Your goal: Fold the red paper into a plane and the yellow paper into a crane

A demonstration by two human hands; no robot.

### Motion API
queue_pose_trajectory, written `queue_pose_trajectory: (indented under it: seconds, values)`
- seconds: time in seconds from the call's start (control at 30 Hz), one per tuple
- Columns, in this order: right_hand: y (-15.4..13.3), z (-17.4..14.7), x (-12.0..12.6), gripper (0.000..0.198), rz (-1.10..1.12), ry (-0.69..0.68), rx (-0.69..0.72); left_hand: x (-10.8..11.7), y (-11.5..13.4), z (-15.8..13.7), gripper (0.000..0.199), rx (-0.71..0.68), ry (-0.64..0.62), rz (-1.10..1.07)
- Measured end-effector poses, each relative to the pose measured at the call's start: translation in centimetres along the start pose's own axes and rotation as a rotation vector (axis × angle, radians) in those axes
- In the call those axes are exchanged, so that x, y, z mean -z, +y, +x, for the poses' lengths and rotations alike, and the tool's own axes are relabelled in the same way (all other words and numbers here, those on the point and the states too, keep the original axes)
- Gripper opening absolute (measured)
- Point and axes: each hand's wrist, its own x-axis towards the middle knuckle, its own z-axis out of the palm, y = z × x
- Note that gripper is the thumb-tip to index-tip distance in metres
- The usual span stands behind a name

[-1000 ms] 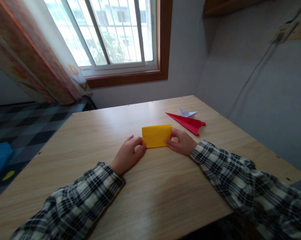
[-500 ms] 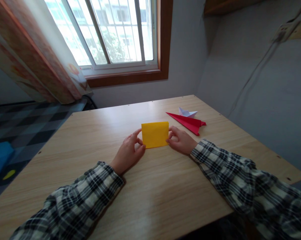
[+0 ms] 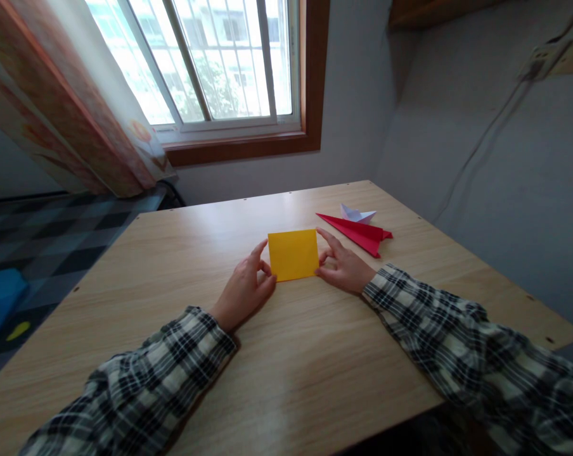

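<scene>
A yellow folded paper point(image 3: 293, 256), rectangular and smooth-faced, is held upright between my two hands over the middle of the table. My left hand point(image 3: 246, 289) grips its left edge, with the thumb at the lower corner and the index finger near the upper one. On the opposite side my right hand point(image 3: 344, 265) holds the right edge, thumb low and index finger stretched to the top corner. Behind my right hand lie a red paper plane point(image 3: 355, 232) and a small white paper boat point(image 3: 357, 215).
The light wooden table point(image 3: 286, 354) stands below a barred window point(image 3: 220, 63). A patterned curtain point(image 3: 77, 95) hangs at the left, above a checked dark surface point(image 3: 77, 234) with a blue object point(image 3: 1, 301). A cable point(image 3: 476, 145) runs down the right wall.
My right index finger has stretched up to the top right corner of the yellow paper. The paper has shifted slightly left, and its top edges now line up more closely.
</scene>
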Motion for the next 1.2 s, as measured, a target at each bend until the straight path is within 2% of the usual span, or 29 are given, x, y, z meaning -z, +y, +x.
queue_pose_trajectory:
  seconds: [0.2,0.27,0.4,0.47,0.63,0.73,0.83,0.9,1.0,1.2]
  values:
    - [0.0,0.0,0.1,0.089,-0.032,-0.036,0.051,-0.1,-0.2,0.1,0.074,0.001,0.015,0.028]
    - [0.0,0.0,0.2,0.077,-0.057,-0.046,0.109,-0.1,-0.2,0.1,0.074,-0.009,0.007,0.038]
    - [0.2,0.4,0.1,0.041,-0.13,-0.095,0.237,-0.2,-0.5,0.1,0.073,-0.025,-0.001,0.063]
    - [0.4,0.6,0.0,0.031,-0.155,-0.1,0.3,-0.4,-0.8,0.1,0.073,-0.028,0.015,0.081]
    - [0.8,0.8,0.0,0.028,-0.164,-0.101,0.331,-0.6,-1.3,0.0,0.072,-0.078,0.079,0.174]
    - [0.8,0.7,0.1,0.026,-0.161,-0.1,0.324,-0.6,-1.3,-0.1,0.062,-0.122,0.077,0.229]
    - [0.7,0.7,0.2,0.025,-0.163,-0.091,0.305,-0.6,-1.2,0.0,0.042,-0.202,0.022,0.264]
    - [0.6,0.7,0.2,0.025,-0.17,-0.088,0.297,-0.6,-1.2,0.2,0.035,-0.252,-0.054,0.277]
    - [0.6,0.7,0.2,0.025,-0.178,-0.086,0.291,-0.6,-1.2,0.3,0.036,-0.261,-0.147,0.291]
    - [0.8,0.7,0.2,0.023,-0.209,-0.075,0.277,-0.4,-0.8,0.4,0.038,-0.207,-0.174,0.303]
